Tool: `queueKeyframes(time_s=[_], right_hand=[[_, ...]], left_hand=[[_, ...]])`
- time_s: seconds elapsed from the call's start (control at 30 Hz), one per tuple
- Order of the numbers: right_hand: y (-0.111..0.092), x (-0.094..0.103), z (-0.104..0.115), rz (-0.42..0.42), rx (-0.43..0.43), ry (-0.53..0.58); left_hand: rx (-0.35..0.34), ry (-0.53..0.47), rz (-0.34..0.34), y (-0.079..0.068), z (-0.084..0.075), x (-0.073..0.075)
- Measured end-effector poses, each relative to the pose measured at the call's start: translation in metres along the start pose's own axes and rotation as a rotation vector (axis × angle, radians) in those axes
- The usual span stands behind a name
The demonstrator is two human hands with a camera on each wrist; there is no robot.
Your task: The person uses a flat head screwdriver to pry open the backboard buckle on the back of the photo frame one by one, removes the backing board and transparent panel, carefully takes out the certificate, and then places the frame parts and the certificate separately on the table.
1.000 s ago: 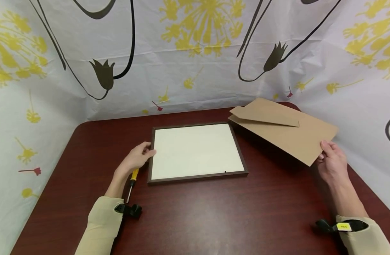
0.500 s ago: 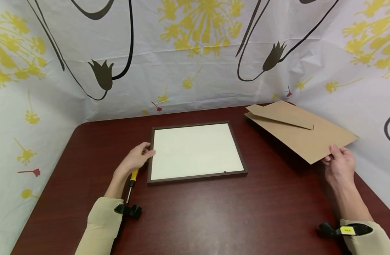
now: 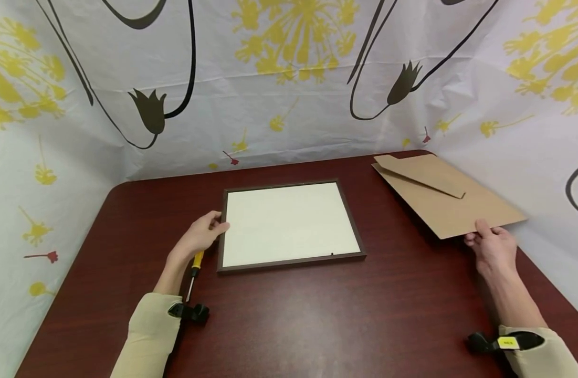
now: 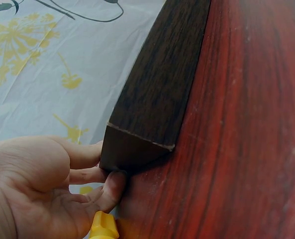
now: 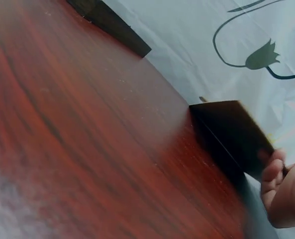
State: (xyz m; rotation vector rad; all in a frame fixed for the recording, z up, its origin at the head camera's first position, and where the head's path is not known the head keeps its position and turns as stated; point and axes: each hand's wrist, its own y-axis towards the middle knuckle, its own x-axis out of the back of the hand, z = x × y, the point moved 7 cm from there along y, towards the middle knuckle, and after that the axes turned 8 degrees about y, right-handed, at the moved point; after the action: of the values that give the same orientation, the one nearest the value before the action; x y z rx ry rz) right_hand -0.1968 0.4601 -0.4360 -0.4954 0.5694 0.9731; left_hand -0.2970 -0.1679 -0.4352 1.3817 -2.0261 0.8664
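Observation:
A dark brown picture frame point(image 3: 291, 260) with a white sheet inside it lies on the table. At its left side is my left hand point(image 3: 200, 233), the thumb over the edge and the fingers against the outer side. The left wrist view shows the frame's corner point(image 4: 142, 99) close by the left hand point(image 4: 43, 189). On the right, my right hand point(image 3: 494, 251) pinches the near edge of a brown cardboard frame back point(image 3: 459, 210), which has a stand flap point(image 3: 418, 176) on top. In the right wrist view the board point(image 5: 237, 132) slants, with its near edge raised off the table.
A screwdriver point(image 3: 194, 273) with a yellow and black handle lies by the left wrist. The dark red table point(image 3: 289, 320) reaches to a white patterned cloth point(image 3: 251, 115) at the back and sides. Black straps point(image 3: 189, 311) sit on both sleeves.
My right hand has carried the cardboard back to the right, away from the picture frame, then lowered it toward the table's right side. My left hand and the frame have stayed in place.

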Motion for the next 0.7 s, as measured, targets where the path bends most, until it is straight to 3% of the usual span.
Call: queueKeyframes(time_s=[0.17, 0.5, 0.7], right_hand=[[-0.001, -0.002, -0.009, 0.081, -0.117, -0.1], [0.003, -0.005, -0.019, 0.214, -0.243, -0.221], [0.008, -0.002, -0.02, 0.237, -0.275, -0.336]], left_hand=[[0.002, 0.001, -0.001, -0.001, -0.001, 0.0], [-0.006, 0.003, 0.002, -0.002, -0.002, 0.0], [-0.013, 0.011, 0.0, -0.002, -0.003, 0.0]])
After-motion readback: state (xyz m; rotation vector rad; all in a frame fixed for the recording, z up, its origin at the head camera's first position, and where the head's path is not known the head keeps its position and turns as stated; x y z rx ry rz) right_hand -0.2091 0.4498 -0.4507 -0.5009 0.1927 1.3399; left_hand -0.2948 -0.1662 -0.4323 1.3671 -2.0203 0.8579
